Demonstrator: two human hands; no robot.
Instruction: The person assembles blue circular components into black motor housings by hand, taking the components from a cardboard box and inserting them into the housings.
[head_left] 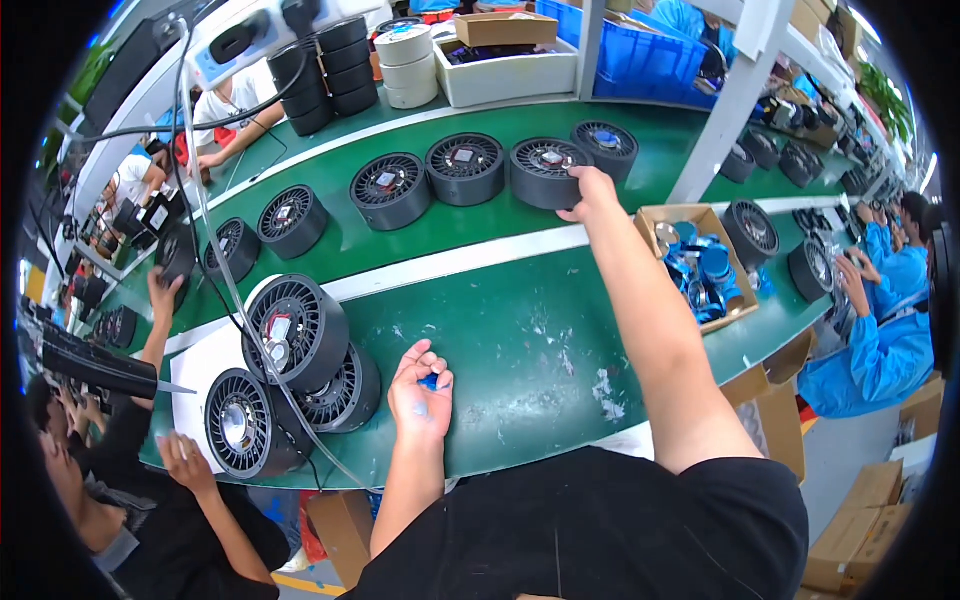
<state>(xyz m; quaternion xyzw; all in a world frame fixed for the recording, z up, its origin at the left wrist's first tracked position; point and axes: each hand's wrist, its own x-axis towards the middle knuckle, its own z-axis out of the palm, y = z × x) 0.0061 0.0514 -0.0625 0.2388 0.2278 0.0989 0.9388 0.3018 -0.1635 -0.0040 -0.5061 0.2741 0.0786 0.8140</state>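
Note:
My right hand [592,192] reaches far across the bench and grips the right side of a dark grey spoked wheel [545,183], fingers on its upper rim and thumb low on its side. A silver square part sits in the wheel's hub. To its right, partly behind it, is another wheel [606,148] with blue on its hub; to its left stands a similar wheel [466,170]. My left hand [420,395] is palm up over the near bench, its fingers curled around a small blue piece [430,381] whose exact kind I cannot make out.
Several wheels [298,335] are piled at left, with a cable hanging before them. A cardboard box [742,312] of blue, round, cap-like parts stands at right. A white post [735,95] rises beyond it. Co-workers sit at both sides; one hand [185,462] is near the piled wheels.

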